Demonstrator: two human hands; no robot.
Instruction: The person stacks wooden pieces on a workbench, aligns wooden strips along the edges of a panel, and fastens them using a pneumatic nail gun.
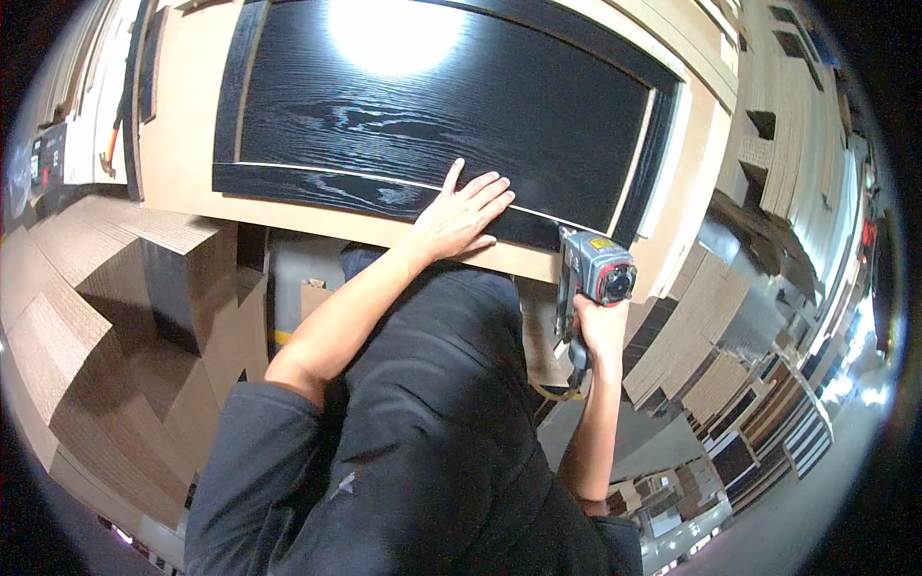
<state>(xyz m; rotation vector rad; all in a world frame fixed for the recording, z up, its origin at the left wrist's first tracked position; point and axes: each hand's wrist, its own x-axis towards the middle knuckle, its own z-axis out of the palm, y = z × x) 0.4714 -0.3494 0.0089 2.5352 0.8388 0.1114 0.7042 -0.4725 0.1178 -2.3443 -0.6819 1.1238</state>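
Note:
A black wood-grain panel [432, 106] with a black frame strip along its near edge lies on a tan board [182, 144]. My left hand [461, 216] rests flat on that near strip, fingers spread, pressing it down. My right hand [600, 331] grips the handle of a grey pneumatic nail gun [595, 274] with a red ring at its end, held at the panel's near right corner. A hose hangs from the gun's handle below my fist.
Stacks of brown boards [86, 317] stand stepped at the left. More stacked panels and black-and-tan door fronts [759, 442] fill the right side and lower right. A bright light glare [394, 34] sits on the panel's far part.

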